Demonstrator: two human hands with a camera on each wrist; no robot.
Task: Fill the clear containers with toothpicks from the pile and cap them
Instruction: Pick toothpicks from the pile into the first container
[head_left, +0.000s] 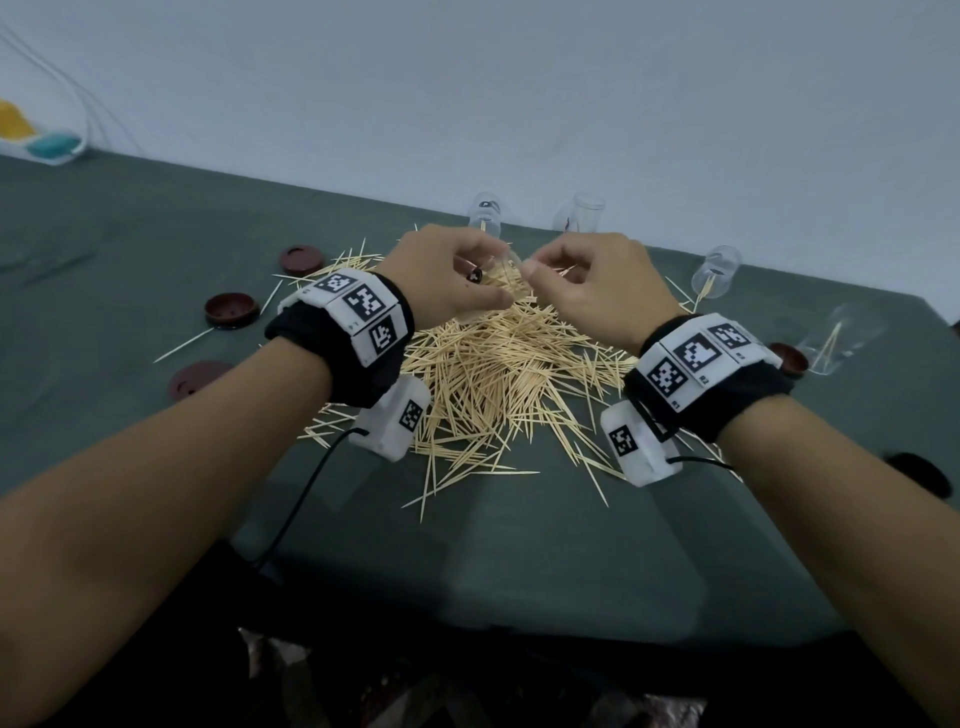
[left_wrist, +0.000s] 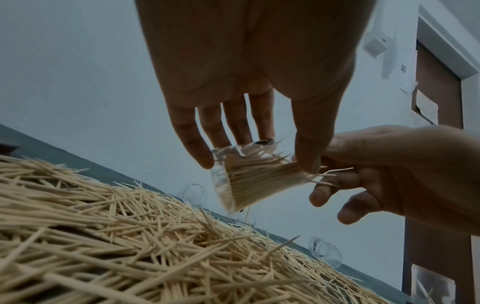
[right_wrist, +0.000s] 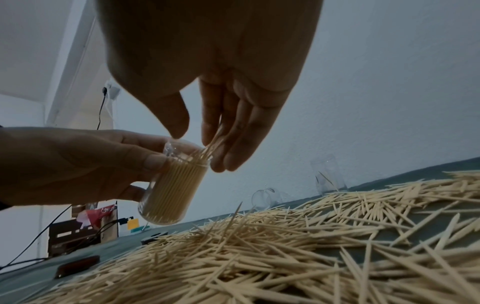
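A green table (head_left: 130, 249) is seen beneath both hands, with a wide pile of toothpicks (head_left: 498, 374) spread directly below and between the wrists. The left hand (head_left: 441, 275) is held above the far part of the pile, its thumb and fingers curled round a clear container (right_wrist: 171, 185) that is nearly packed with toothpicks and tilted toward the right hand. The right hand (head_left: 597, 286) is positioned just beside the left, at the container's open mouth, where a few toothpicks (right_wrist: 213, 142) are pinched between its thumb and fingertips, their ends entering the mouth.

Beyond the hands, at the table's far edge, two empty containers (head_left: 485, 213) (head_left: 584, 210) are located; a third container (head_left: 717, 270) and a fourth container (head_left: 836, 343) lie outward of the right hand, each with a stray toothpick or two inside. Three dark red caps (head_left: 231, 310) are placed outward of the left hand, and one more cap (head_left: 789, 358) is seen beside the right wrist.
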